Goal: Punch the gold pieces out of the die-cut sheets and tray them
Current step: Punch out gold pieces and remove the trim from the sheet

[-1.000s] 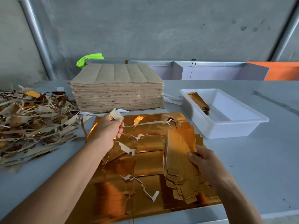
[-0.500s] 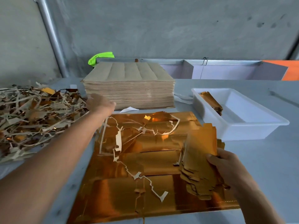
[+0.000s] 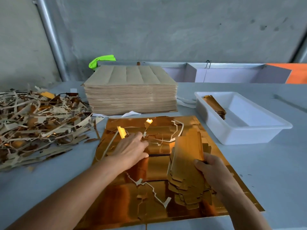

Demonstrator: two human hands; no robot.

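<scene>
Head view, read from left to right: a scrap heap (image 3: 38, 128) of torn skeleton strips is seen at the left edge of the frame, on the grey table (image 3: 274, 171). Right of it, at upper centre, a stack of uncut sheets (image 3: 131, 93) is set brown side up, with a green object (image 3: 101, 61) behind it.

At lower centre, the gold die-cut sheet (image 3: 126, 203) is laid flat, shiny face up, with loose white-edged waste strips (image 3: 149, 190) lying across it. The left hand (image 3: 129, 150) is placed palm down on the upper part of this sheet; its fingers are extended and lie close together, pressing on the foil, and nothing is seen to be gripped.

Further right, a bundle of punched gold pieces (image 3: 187, 165) is held on edge over the sheet by the right hand (image 3: 214, 170), whose thumb and fingers are clamped round the bundle's lower right side.

At right of frame, the white tray (image 3: 249, 135) is positioned just beside the sheet; a small batch of gold pieces (image 3: 216, 105) is already stored in its far left corner.

The step in hand is judged to be punching out and stripping waste. For the next move, the remaining skeleton must be freed and discarded to the scrap heap, or the held bundle transferred to the tray.
</scene>
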